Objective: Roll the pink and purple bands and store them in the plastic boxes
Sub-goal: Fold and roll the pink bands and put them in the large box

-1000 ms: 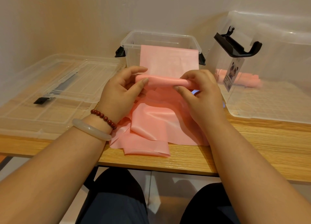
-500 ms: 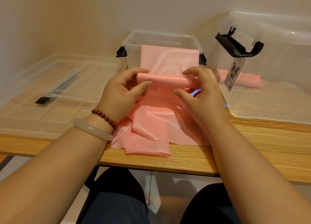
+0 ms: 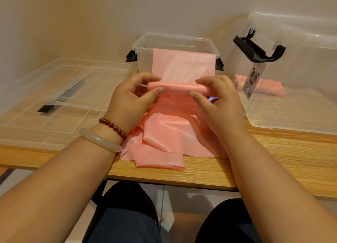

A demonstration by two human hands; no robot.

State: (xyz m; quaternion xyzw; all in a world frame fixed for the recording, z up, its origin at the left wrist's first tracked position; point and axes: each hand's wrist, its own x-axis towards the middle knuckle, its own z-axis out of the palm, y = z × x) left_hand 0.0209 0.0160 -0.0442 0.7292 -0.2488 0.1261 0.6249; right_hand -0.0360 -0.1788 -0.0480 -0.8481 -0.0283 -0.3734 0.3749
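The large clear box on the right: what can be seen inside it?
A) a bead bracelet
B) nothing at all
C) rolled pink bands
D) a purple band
C: rolled pink bands show through the wall of the large clear box, lying on its bottom.

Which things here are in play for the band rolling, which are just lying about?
In play: pink band, left hand, right hand, small clear box, large clear box, rolled bands inside it.
Lying about: clear lids stacked at left.

Plain pale wall (image 3: 91,14), wooden table (image 3: 273,160), tiled floor (image 3: 173,193)
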